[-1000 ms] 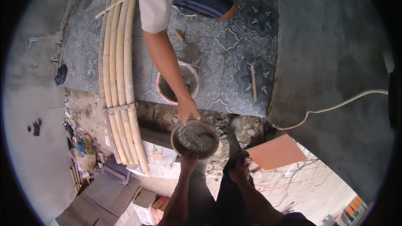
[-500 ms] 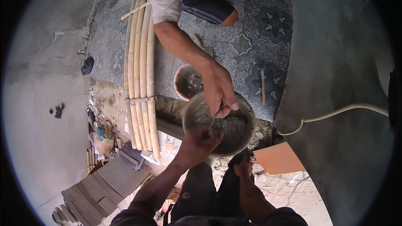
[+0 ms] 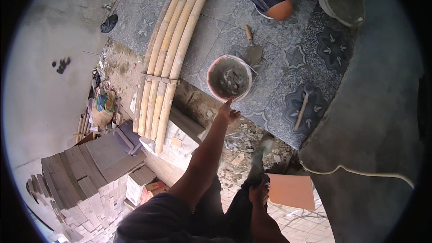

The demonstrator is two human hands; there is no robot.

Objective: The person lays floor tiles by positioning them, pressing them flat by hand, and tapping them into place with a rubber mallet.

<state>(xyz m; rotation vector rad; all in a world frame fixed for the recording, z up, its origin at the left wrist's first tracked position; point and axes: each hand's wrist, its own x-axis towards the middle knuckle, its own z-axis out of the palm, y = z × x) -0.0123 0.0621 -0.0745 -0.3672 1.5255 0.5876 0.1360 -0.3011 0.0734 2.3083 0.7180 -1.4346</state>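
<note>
My left hand (image 3: 230, 113) reaches forward to the near rim of a small bucket (image 3: 211, 91) with wet grey mortar inside. One finger points up at the rim and the thumb stands apart; nothing is in this hand. The bucket stands upright on patterned grey tiles. My right hand (image 3: 258, 193) is low by my dark trouser leg at the knee, fingers curled; what they grip, if anything, is hidden. Just beyond the bucket lies a trowel (image 3: 253, 50) with a wooden handle.
At the far right another person's hands hold a larger grey mortar tub (image 3: 335, 11). A hammer (image 3: 303, 108) lies on the tiles (image 3: 274, 85). Tied bamboo poles (image 3: 168, 63) run along the left. Stacked planks (image 3: 74, 175), an orange board (image 3: 291, 191) and a pale cable (image 3: 360, 171) are nearer.
The large tub has gone from in front of me to the far right, with the other person. My left hand has left it and moved forward to the small bucket. My view has shifted.
</note>
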